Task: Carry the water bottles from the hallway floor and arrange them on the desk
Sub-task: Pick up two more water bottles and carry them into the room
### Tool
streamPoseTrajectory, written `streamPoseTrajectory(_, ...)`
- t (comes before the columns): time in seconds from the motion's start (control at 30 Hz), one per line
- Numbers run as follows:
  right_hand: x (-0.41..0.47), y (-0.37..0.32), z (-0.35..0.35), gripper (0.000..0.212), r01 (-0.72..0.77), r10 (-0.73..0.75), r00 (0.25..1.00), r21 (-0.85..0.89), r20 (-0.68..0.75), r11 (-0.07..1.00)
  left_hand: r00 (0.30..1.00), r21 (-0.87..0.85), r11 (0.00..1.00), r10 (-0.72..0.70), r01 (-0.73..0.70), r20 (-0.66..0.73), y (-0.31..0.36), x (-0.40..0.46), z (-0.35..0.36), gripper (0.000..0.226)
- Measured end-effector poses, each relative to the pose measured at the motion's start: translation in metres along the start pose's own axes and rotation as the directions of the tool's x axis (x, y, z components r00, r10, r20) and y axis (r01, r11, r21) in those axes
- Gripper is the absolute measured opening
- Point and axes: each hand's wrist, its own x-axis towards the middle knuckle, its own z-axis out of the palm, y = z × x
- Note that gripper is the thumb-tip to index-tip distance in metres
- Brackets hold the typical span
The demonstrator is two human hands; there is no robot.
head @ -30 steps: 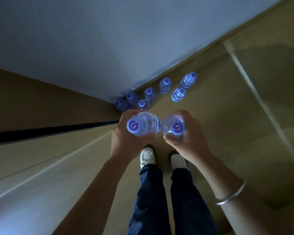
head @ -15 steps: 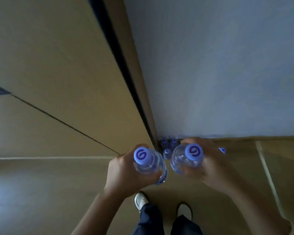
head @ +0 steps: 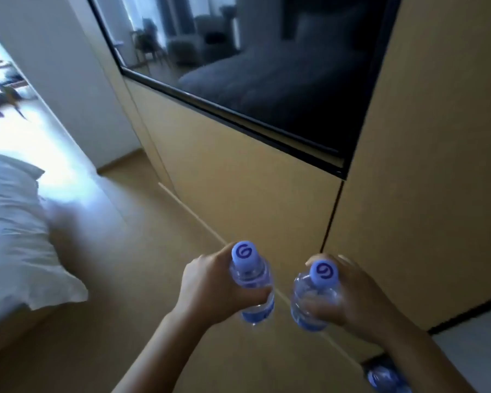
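Head view, looking down a hallway: the left hand (head: pixel 210 290) is wrapped round one water bottle (head: pixel 251 282), fingers curled about its body below the purple cap, and the right hand (head: pixel 352 296) grips a second water bottle (head: pixel 313 299) the same way. Both bottles stand roughly upright at lower centre of the frame, near each other but apart, held clear of the wood floor (head: pixel 131 251).

At the bottom right edge, more bottles (head: pixel 383 375) are on the floor (blurred, so their number cannot be told). A wood-panelled wall (head: pixel 238 180) with a dark glass panel (head: pixel 267 66) fills the upper right; a white pillow (head: pixel 14 228) on a bed sits at the left edge, and the bright room lies toward the upper left.

By my reading, the step in hand is the carry: two bottles are lifted and being taken toward the room. The desk is not clearly in view, though blurred furniture shows at the upper left. The next move calls for walking down the hallway toward that light, keeping both bottles upright, then finding the desk surface and setting them down side by side.
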Motion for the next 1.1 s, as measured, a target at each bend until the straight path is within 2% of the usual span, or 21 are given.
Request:
streamPoseTrajectory(0.2,0.108,-0.079,0.072,0.038,0.198,-0.187,0.973,-0.065,0.138,0.978,0.977,0.057,0.982,-0.173,0.181,-0.125,-0.097,0.012,-0.082,0.029)
streamPoseTrajectory(0.3,0.151,-0.112,0.102,0.043,0.285,-0.270,0.940,-0.044,0.208,0.958,0.961,0.098,0.968,-0.211,0.231,-0.178,-0.138,0.017,-0.112,0.037)
streamPoseTrajectory(0.43,0.208,-0.152,0.146,0.041,0.382,-0.357,0.880,-0.018,0.312,0.924,0.924,0.152,0.929,-0.294,0.336,-0.244,-0.192,0.027,-0.145,0.038)
streamPoseTrajectory(0.57,0.267,-0.181,0.181,0.036,0.459,-0.420,0.819,-0.009,0.391,0.888,0.885,0.151,0.902,-0.343,0.404,-0.316,-0.237,0.047,-0.170,0.050)
streamPoseTrajectory(0.7,0.334,-0.209,0.213,0.030,0.557,-0.486,0.747,-0.029,0.453,0.830,0.841,0.122,0.870,-0.414,0.478,-0.348,-0.282,0.082,-0.191,0.047)
streamPoseTrajectory(0.93,0.463,-0.265,0.257,0.039,0.710,-0.594,0.622,-0.048,0.510,0.702,0.740,0.075,0.794,-0.522,0.603,-0.425,-0.357,0.150,-0.226,0.059)
streamPoseTrajectory(1.1,0.545,-0.300,0.295,0.043,0.777,-0.641,0.543,-0.033,0.543,0.629,0.661,0.054,0.732,-0.578,0.679,-0.479,-0.410,0.187,-0.254,0.052)
